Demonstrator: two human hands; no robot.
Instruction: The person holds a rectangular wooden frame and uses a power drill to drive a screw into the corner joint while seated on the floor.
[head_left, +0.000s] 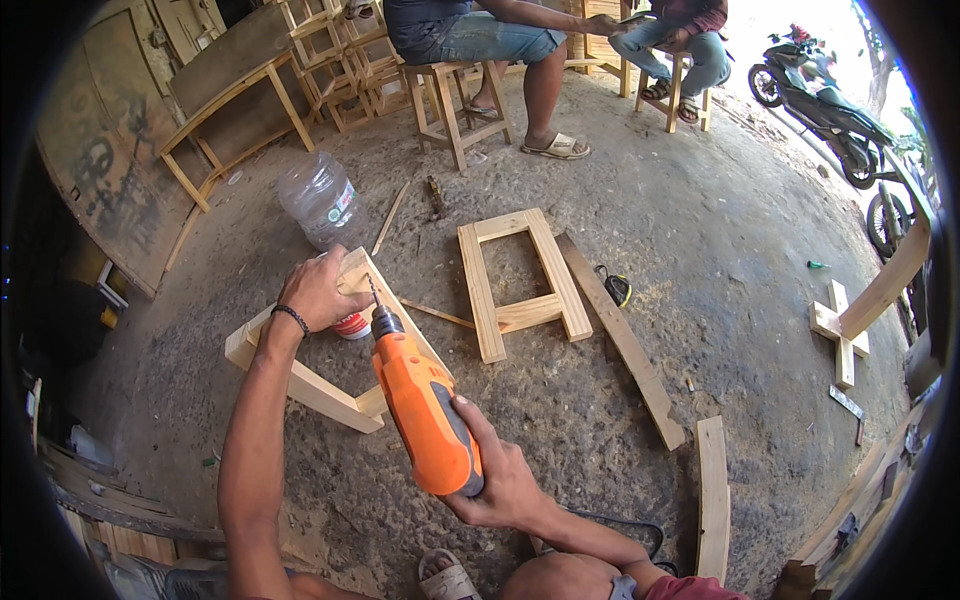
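Note:
My right hand (pixel 498 478) is wrapped round the grip of an orange and black power drill (pixel 412 400). The drill's thin bit (pixel 370 284) points away from me, its tip at or very near the upper end of a pale wooden frame (pixel 330 392). That frame stands tilted on the ground, left of the drill. My left hand (pixel 320 290), with a dark braided bracelet on the wrist, grips the frame's upper end. Below that hand a red and white container (pixel 352 325) shows in part. Whether the bit touches the wood, I cannot tell.
A second wooden frame (pixel 482 290) lies ahead, beside a long plank (pixel 625 345) and a tape measure (pixel 615 288). A large clear water bottle (pixel 320 200) stands behind my left hand. Two people sit on stools (pixel 460 110) at the back. A motorcycle (pixel 825 105) is parked far right.

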